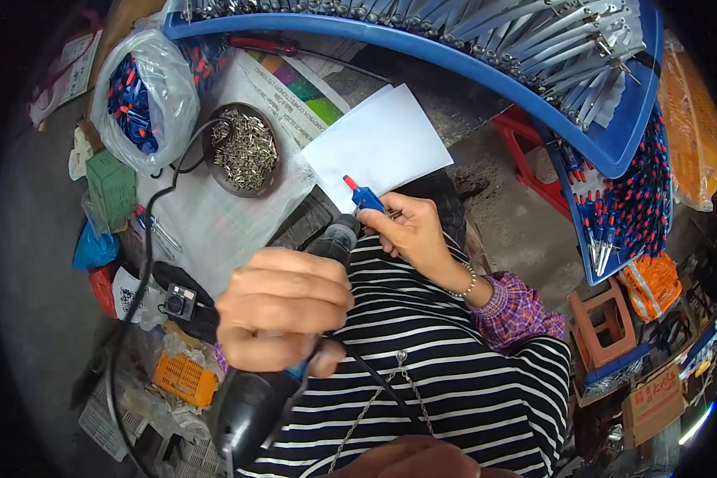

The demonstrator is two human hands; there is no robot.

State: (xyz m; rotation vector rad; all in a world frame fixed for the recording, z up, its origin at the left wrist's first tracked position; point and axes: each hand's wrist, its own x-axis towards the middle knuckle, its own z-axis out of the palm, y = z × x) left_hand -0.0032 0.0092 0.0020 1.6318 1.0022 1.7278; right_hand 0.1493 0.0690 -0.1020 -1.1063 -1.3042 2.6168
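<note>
In my left hand (283, 311) is a black power screwdriver (251, 410), gripped with fingers wrapped round its body. The tool slants up and right, and its dark nose (342, 236) meets the lower end of a small blue plastic handle piece (366, 199) with a red tip. My right hand (410, 227) pinches that piece between thumb and fingers, above the lap of a striped garment. Fingers hide the lower part of the piece. The bit and the exact contact point cannot be made out. White paper sheets (390, 143) lie just beyond the piece.
A round bowl (209, 151) of small metal parts stands left, near a plastic bag (179, 88) of blue-red pieces. A large blue tray (422, 46) of metal rods spans the far side. Blue-red pieces fill another tray (546, 142) at right. A black cable (149, 239) hangs at left.
</note>
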